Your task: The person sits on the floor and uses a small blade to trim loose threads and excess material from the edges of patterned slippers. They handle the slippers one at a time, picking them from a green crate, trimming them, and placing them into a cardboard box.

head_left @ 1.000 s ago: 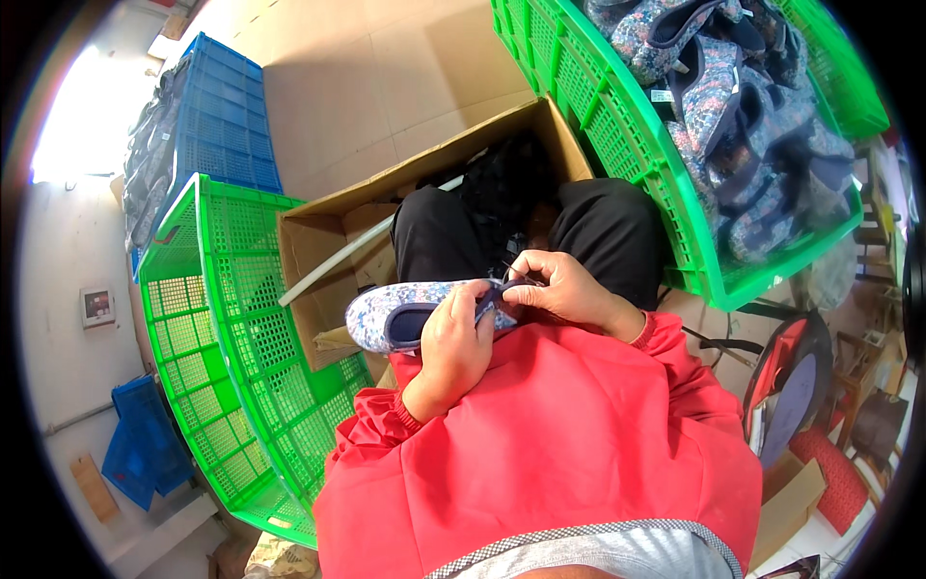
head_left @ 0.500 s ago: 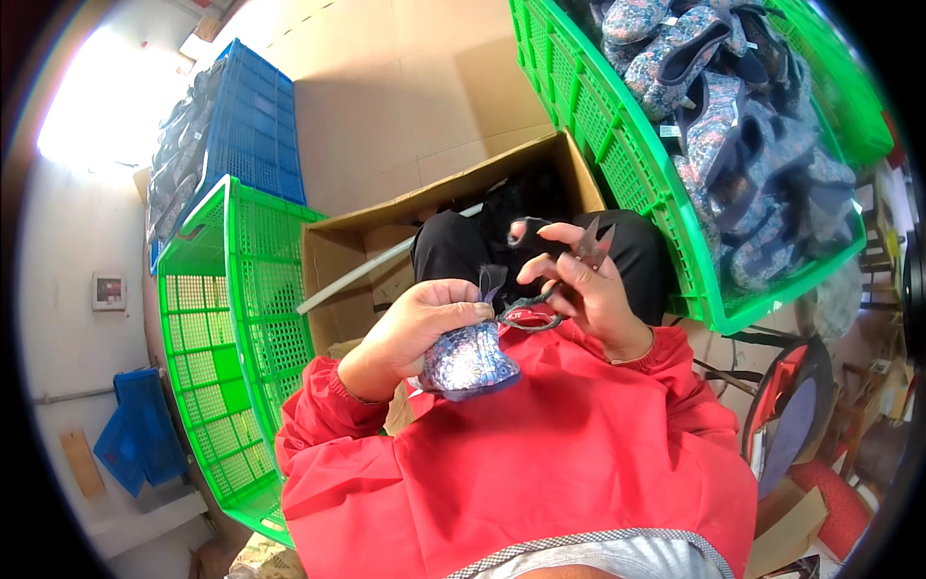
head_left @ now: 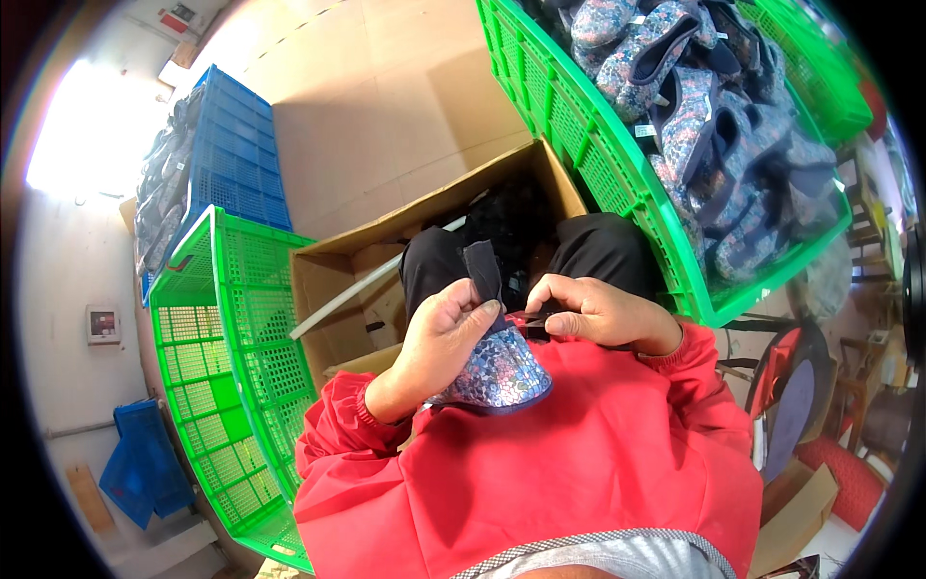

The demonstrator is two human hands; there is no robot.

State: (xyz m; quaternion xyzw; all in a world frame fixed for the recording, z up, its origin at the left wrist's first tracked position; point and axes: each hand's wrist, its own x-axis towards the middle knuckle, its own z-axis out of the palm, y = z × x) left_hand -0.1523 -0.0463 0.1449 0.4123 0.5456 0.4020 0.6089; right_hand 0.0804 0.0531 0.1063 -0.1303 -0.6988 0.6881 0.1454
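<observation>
My left hand (head_left: 436, 333) is closed around a blue floral-patterned slipper (head_left: 502, 369) in front of my chest, thumb on top. A dark fabric strip (head_left: 481, 268) stands up out of that grip. Just to the right, my right hand (head_left: 606, 314) is closed, its fingertips close to the slipper's upper edge. Between those fingertips shows a small dark part of the scissors (head_left: 536, 326); the rest of them is hidden by the hand.
An open cardboard box (head_left: 371, 241) lies beyond my knees with a white rod (head_left: 381, 280) across it. At the right, a green crate (head_left: 627, 183) is heaped with similar floral slippers (head_left: 690, 125). A green crate (head_left: 253, 318) and a blue crate (head_left: 241, 145) with dark slippers flank the left.
My right hand has turned and come down toward the slipper; the scissor blades no longer point up. The slipper has shifted slightly right, and more of the dark strip shows above my left hand.
</observation>
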